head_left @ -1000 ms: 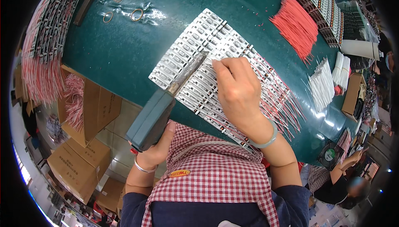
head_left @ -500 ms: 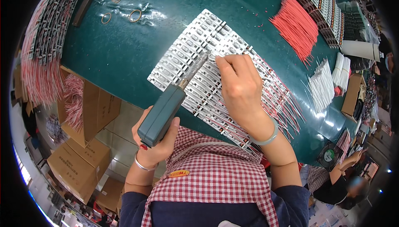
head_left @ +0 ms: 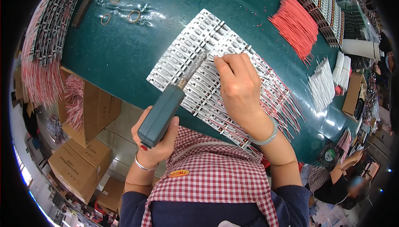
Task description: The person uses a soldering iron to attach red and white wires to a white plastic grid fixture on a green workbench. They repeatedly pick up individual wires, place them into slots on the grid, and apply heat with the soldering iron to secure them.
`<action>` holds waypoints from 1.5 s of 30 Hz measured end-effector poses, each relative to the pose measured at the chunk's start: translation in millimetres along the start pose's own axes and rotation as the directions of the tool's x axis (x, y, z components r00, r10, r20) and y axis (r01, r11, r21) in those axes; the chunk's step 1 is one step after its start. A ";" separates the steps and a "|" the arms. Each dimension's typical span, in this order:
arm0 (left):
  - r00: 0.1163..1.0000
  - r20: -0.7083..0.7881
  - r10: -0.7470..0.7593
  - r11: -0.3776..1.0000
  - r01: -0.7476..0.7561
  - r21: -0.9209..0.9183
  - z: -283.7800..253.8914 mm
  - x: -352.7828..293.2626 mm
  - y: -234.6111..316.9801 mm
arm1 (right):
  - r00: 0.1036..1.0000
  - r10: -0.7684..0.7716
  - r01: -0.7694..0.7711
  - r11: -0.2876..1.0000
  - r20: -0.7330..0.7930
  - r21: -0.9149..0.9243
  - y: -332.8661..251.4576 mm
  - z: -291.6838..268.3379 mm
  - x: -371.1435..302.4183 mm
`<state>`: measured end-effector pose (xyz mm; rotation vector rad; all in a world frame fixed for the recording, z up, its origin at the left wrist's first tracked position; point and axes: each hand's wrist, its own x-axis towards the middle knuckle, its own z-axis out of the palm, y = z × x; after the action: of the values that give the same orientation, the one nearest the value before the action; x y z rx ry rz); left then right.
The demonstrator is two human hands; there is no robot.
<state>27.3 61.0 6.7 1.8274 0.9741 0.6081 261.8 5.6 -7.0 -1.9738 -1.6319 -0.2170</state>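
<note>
My left hand [head_left: 168, 141] is wrapped round a dark green soldering gun [head_left: 161, 114]. Its long, grey, crusty tip lies over a slanted panel of small silvery metal parts [head_left: 172, 56] set in rows on the table. My right hand [head_left: 242, 83] is closed in a pinch just right of the tip's end, over the middle of the panel. What its fingertips hold is too small to make out. Thin red and white wires [head_left: 286, 108] trail from the panel's right side, partly behind my right hand and wrist.
The green table [head_left: 112, 56] carries three rubber bands [head_left: 134, 16], a pile of red wires [head_left: 295, 23] and white wires [head_left: 321, 86]. Stacked panels [head_left: 320, 2] stand far right, wired panels [head_left: 50, 31] far left. Cardboard boxes [head_left: 79, 164] sit below left; another person [head_left: 336, 185] is lower right.
My right hand and the soldering gun's tip have shifted very slightly left. Both hands keep the same grip, and the panel lies almost as before.
</note>
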 end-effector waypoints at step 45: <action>0.996 -0.088 0.001 0.998 -0.006 -0.062 3.6 12.4 21.3 | 0.999 0.020 -0.021 1.000 -0.032 -0.007 13.1 1.5 5.4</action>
<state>44.6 64.4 24.3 1.7605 0.9995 0.7185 275.1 9.7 -9.9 -1.9812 -1.5920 -0.2459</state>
